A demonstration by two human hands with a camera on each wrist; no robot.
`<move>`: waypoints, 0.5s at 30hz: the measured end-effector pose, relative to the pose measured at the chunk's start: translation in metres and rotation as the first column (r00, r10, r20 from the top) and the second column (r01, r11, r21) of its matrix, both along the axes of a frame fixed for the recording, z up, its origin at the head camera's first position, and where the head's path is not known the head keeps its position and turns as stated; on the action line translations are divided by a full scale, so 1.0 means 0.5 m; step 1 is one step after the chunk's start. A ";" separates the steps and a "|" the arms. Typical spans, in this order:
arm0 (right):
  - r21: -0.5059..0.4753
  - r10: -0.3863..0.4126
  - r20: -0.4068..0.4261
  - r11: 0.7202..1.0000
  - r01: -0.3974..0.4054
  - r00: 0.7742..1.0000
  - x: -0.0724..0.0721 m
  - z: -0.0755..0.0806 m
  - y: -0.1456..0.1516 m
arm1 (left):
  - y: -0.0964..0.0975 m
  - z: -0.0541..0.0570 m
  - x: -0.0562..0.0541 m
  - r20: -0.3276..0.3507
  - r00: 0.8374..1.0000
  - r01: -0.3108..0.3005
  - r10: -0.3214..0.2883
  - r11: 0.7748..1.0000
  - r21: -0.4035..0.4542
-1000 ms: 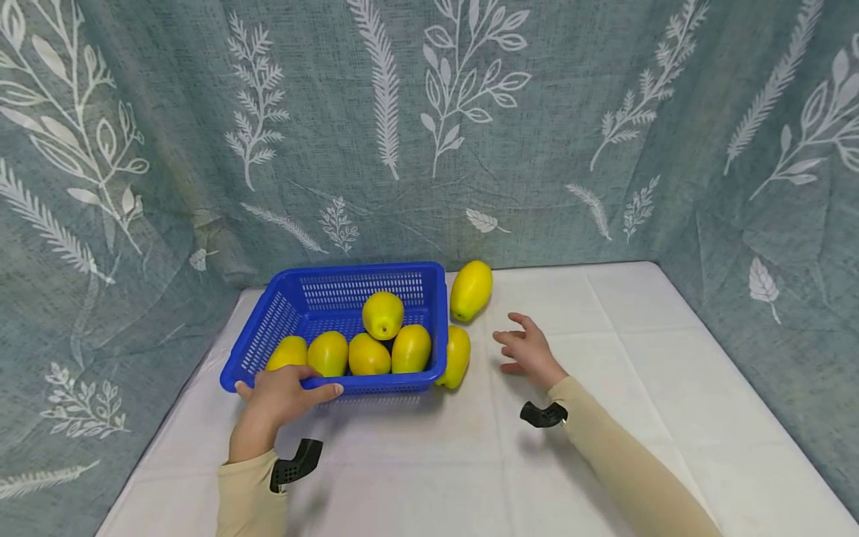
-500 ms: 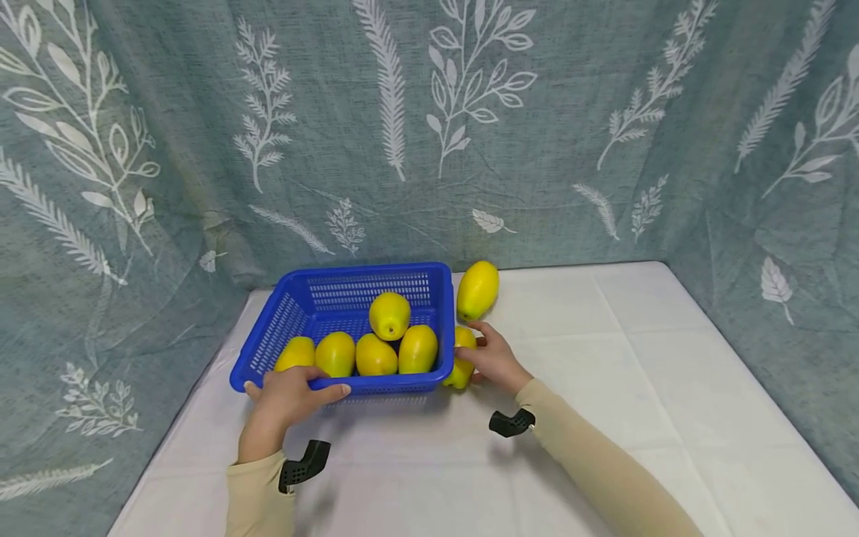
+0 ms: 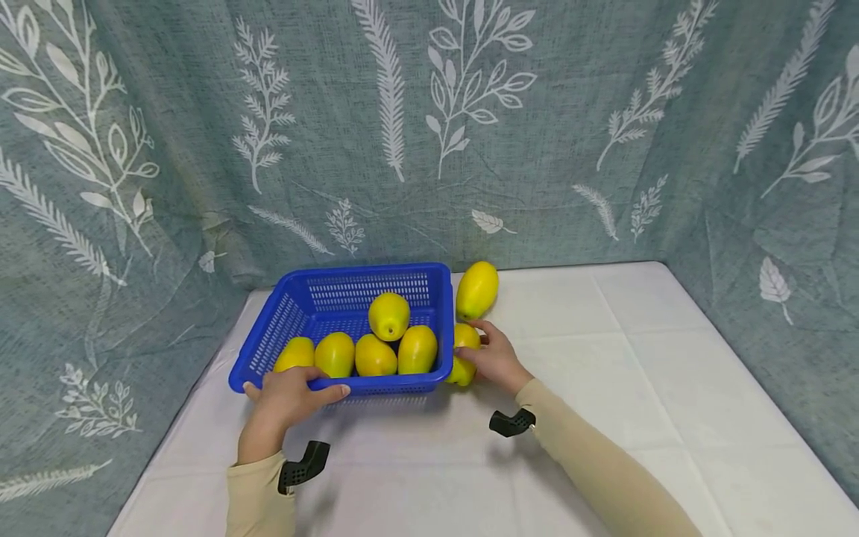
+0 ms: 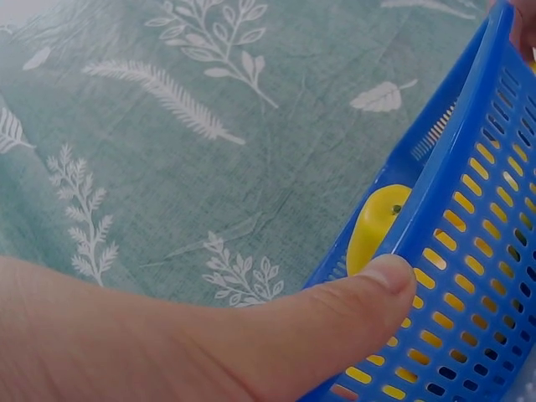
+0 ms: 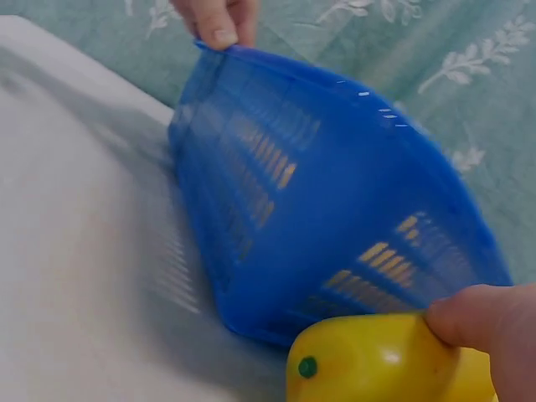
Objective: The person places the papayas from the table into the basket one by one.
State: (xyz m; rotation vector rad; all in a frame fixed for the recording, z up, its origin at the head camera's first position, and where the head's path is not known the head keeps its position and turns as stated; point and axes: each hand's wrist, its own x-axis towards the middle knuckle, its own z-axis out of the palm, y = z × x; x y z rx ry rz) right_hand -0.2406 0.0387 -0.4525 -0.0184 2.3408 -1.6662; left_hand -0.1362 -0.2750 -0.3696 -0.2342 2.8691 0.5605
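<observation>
Near the table's left side stands a blue plastic basket with slotted walls. My left hand grips its front rim; in the left wrist view the thumb presses the outer wall. Several yellow mangoes lie inside, with one mango behind the front row. Beside the basket's right wall, my right hand holds another mango by its sides. The right wrist view shows this mango with a green stem end and my thumb on top. Behind it, a loose mango lies by the basket's back right corner.
A white cloth covers the table. Green-grey curtains with white leaf prints hang behind and along both sides. A black wrist mount sits on my right wrist, another mount on my left.
My right hand has moved left from over the cloth and taken hold of the mango beside the basket. That mango has shifted slightly. The left hand stays on the basket rim.
</observation>
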 end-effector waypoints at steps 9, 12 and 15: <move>-0.147 -0.064 0.005 0.987 0.064 0.998 -0.051 0.111 0.069 | 0.000 -0.001 0.000 0.012 1.000 0.004 -0.004 1.000 0.007; -0.205 -0.052 -0.026 0.978 0.045 0.998 -0.063 0.164 0.060 | -0.001 0.000 0.000 0.010 1.000 0.008 -0.008 1.000 0.012; -0.236 -0.015 -0.060 0.972 0.000 0.998 -0.060 0.198 0.025 | -0.001 0.000 0.000 0.010 1.000 0.010 -0.010 1.000 0.015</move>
